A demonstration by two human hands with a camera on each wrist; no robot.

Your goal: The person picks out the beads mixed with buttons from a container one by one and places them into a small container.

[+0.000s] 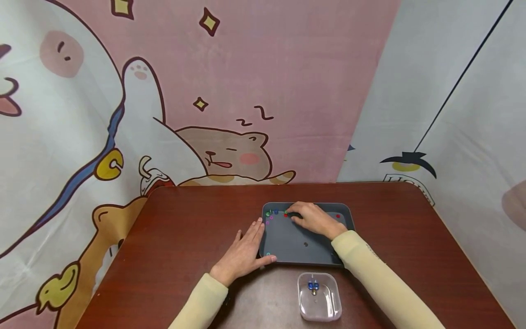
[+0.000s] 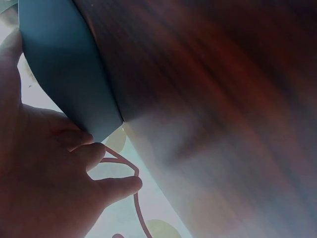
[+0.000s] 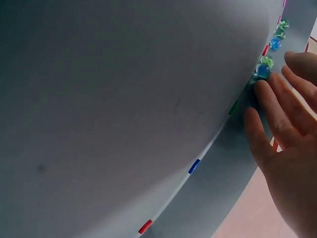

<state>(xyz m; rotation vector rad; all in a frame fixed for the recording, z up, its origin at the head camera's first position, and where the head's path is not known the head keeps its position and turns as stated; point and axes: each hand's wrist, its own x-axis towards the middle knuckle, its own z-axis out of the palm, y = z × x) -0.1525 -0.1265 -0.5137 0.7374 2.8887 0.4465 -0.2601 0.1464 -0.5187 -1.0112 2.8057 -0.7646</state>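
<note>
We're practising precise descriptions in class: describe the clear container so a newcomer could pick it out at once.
On the reddish-brown table, find the large grey tray. Just nearer the viewer than the tray sits the small clear container. Unlike the opaque tray, it is see-through, with shiny blue balls inside.

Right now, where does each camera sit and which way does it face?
Head: on the head, facing forward and down at the tray; left hand, right hand and sleeves show.
Left wrist: worn there, facing the tray's outside and table; left hand shows.
Right wrist: worn there, facing marbles inside the tray; right hand shows.
Both wrist views share the tray.
</note>
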